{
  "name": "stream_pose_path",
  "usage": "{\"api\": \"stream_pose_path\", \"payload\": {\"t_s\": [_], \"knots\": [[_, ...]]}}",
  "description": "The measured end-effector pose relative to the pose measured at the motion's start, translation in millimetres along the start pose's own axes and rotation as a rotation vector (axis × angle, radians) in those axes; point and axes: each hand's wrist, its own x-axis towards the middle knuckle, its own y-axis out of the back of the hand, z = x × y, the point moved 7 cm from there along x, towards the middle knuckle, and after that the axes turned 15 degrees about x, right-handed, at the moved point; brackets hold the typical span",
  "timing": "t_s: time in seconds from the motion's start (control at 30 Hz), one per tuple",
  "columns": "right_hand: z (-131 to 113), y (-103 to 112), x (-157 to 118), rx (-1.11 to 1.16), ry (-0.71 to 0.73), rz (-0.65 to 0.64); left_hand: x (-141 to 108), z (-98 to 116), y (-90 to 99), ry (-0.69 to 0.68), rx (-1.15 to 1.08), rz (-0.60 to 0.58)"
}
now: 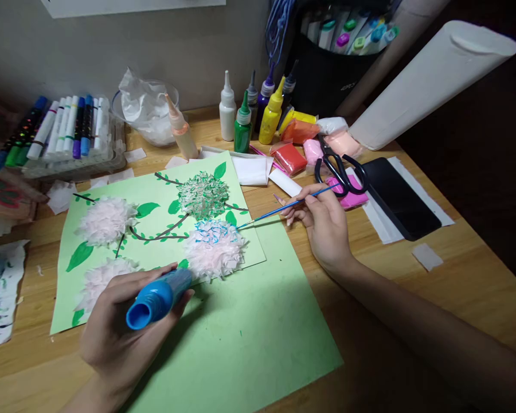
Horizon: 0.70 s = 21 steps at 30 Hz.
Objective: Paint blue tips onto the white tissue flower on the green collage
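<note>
The left fingers (133, 280) and right fingers (315, 207) are slim and bare, the right forearm (395, 305) uncovered.

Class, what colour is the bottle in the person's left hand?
The bottle in the left hand is blue; the head view shows it best.

We see uneven light: the left hand (112, 321) throws a soft shadow on the green sheet (258, 338), the right edge is dark, outer areas look stretched.

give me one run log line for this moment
left hand: holds uncapped blue bottle | right hand: points paintbrush at partly blue paper flower
</note>
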Motion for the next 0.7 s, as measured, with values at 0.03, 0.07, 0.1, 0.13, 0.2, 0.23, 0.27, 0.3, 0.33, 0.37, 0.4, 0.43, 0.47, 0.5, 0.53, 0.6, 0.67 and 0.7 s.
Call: {"api": "stream_pose_path", "payload": {"t_s": [0.03,0.07,0.1,0.13,0.2,0.23,0.27,0.3,0.33,0.37,0.4,0.43,0.47,0.5,0.53,0.6,0.67,0.7], "knots": [[0.5,-0.4,0.1,-0.001,-0.007,-0.004,0.1,0.2,0.3,-0.008,-0.001,0.005],[0.7,-0.6,0.1,-0.002,-0.011,-0.007,0.2,0.4,0.6,-0.017,-0.002,0.010],[0.9,-0.7,0.2,-0.001,-0.012,-0.009,0.3,0.6,0.8,-0.025,-0.003,0.012],[0.8,-0.5,0.3,0.001,-0.009,-0.009,0.3,0.5,1.0,-0.030,-0.005,0.013],[0.8,-0.1,0.4,0.005,-0.003,-0.012,0.2,-0.3,0.9,-0.026,-0.010,0.008],[1.0,0.0,0.4,0.006,-0.001,-0.016,0.0,-0.8,1.0,-0.022,-0.013,0.006],[1.2,0.0,0.4,0.005,-0.001,-0.019,-0.1,-1.4,1.0,-0.016,-0.015,0.004],[1.3,0.0,0.4,0.006,0.000,-0.021,-0.3,-1.6,1.1,-0.013,-0.017,0.006],[1.3,0.1,0.4,0.007,0.002,-0.020,-0.4,-1.7,1.1,-0.010,-0.017,0.006],[1.3,0.0,0.4,0.007,0.003,-0.020,-0.5,-1.6,1.0,-0.011,-0.018,0.004],[1.4,-0.2,0.5,0.007,0.003,-0.020,-0.6,-1.3,0.8,-0.013,-0.020,0.003],[1.4,-0.6,0.7,0.005,0.003,-0.021,-0.6,-1.0,0.6,-0.016,-0.021,0.003],[1.4,-1.0,0.8,0.002,0.001,-0.025,-0.5,-0.7,0.5,-0.020,-0.023,0.003],[1.3,-1.3,1.0,-0.001,0.001,-0.026,-0.4,-0.3,0.5,-0.025,-0.023,0.004],[0.8,-1.2,1.2,-0.002,0.005,-0.023,-0.2,0.0,0.5,-0.028,-0.021,0.004],[-1.9,-0.1,1.4,0.007,0.034,-0.005,0.2,0.6,0.4,-0.029,-0.016,0.003],[-5.7,0.6,0.9,0.019,0.077,0.011,0.6,1.0,0.1,-0.025,-0.019,-0.003],[-7.5,0.3,0.5,0.022,0.095,0.012,0.6,1.1,-0.1,-0.021,-0.023,-0.005]]}}
